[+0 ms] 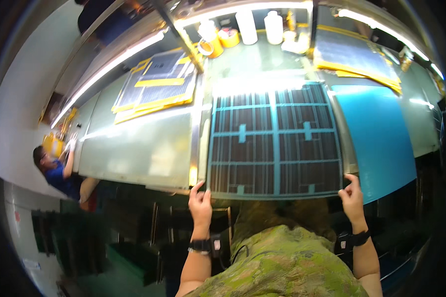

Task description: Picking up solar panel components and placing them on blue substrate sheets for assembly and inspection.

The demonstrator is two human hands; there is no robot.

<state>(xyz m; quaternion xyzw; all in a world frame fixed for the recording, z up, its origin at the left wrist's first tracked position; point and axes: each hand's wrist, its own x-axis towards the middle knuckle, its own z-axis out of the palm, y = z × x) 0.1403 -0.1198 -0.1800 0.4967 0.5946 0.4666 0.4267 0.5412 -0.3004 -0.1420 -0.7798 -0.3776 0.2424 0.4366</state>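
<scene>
Handling the teal-lined sheet (276, 143): laying-flat on the table (257, 67) looks done, hands not yet off; anything further, can't tell. Sheet lies ahead, between my left hand (200, 199) and right hand (352, 199), corners by thumbs; fingers curled, pinching or just touching unclear.

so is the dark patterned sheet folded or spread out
Spread out: the sheet lies flat, its broad blue-lined face showing with no fold visible.
</scene>
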